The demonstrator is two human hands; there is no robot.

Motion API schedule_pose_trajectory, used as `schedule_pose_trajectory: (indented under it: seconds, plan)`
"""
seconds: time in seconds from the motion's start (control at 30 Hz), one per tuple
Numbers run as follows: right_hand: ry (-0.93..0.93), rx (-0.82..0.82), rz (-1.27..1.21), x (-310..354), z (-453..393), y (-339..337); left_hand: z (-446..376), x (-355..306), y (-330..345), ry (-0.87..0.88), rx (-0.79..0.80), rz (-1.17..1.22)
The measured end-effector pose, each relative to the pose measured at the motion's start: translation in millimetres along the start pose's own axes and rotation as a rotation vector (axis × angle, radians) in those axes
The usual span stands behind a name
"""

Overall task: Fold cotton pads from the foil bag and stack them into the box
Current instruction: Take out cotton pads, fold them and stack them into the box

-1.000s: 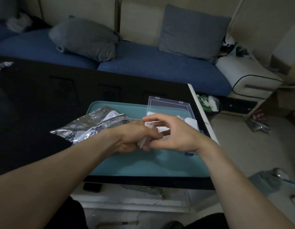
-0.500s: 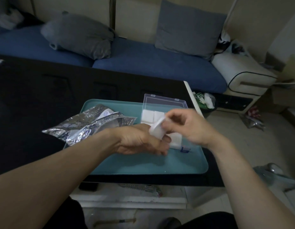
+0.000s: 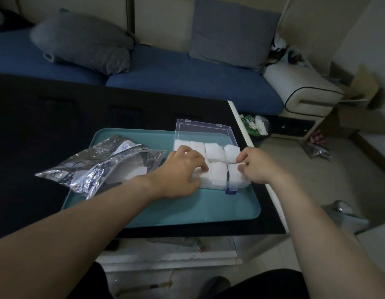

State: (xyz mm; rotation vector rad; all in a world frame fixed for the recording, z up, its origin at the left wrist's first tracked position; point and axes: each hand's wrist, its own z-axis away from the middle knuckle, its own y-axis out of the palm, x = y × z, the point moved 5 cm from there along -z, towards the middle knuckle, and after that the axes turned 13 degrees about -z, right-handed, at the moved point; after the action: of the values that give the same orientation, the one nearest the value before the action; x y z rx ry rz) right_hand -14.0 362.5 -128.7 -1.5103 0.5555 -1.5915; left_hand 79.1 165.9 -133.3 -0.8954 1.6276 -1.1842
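A clear plastic box [image 3: 213, 184] with its lid [image 3: 201, 131] raised stands on the right side of a teal tray [image 3: 187, 210]. Rows of folded white cotton pads [image 3: 214, 151] fill it. My left hand [image 3: 180, 171] rests on the pads at the box's left end, thumb along the front wall. My right hand [image 3: 257, 167] pinches one thin folded cotton pad [image 3: 229, 162], seen edge-on, just above the pads at the right end. The crumpled foil bag [image 3: 96, 167] lies open on the tray's left part, with white pads showing inside.
The tray sits near the right edge [image 3: 241, 126] of a black table [image 3: 58, 117]. A blue sofa with grey cushions [image 3: 187, 76] runs behind it. Rubbish bags [image 3: 255, 125] and a cardboard box [image 3: 359, 108] lie on the floor to the right.
Both hands have moved forward from above the tray to the box. The right hand has lowered the folded pad to the box's right end, and the left hand has let go of it.
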Motion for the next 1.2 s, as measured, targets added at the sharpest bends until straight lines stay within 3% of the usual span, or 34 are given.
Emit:
schedule_pose_trajectory:
  seconds: [0.37, 0.6, 0.7, 0.83, 0.97, 1.07, 1.2]
  plan:
    - [0.02, -0.198, 0.206, 4, -3, 19, -1, -6, 5, 0.047, -0.008, -0.109]
    - [-0.072, -0.359, 0.301, 24, 17, 0, -1, -8, 4, 0.054, -0.006, -0.119]
    - [-0.23, -0.215, 0.063, 36, 24, -1, -3, -9, 5, 0.063, -0.018, -0.139]
    - [-0.311, 0.086, 0.136, 41, 30, 29, -3, -8, 3, 0.069, -0.041, -0.109]
    - [-0.267, 0.153, 0.154, 42, 24, 41, 6, 1, -16, 0.052, -0.098, -0.005]
    - [-0.197, 0.218, 0.175, 44, 22, 42, 20, 13, -49, 0.005, -0.236, 0.058]
    - [-0.148, 0.111, 0.0, 43, 25, 24, 47, 35, -90, -0.219, -0.367, 0.074]
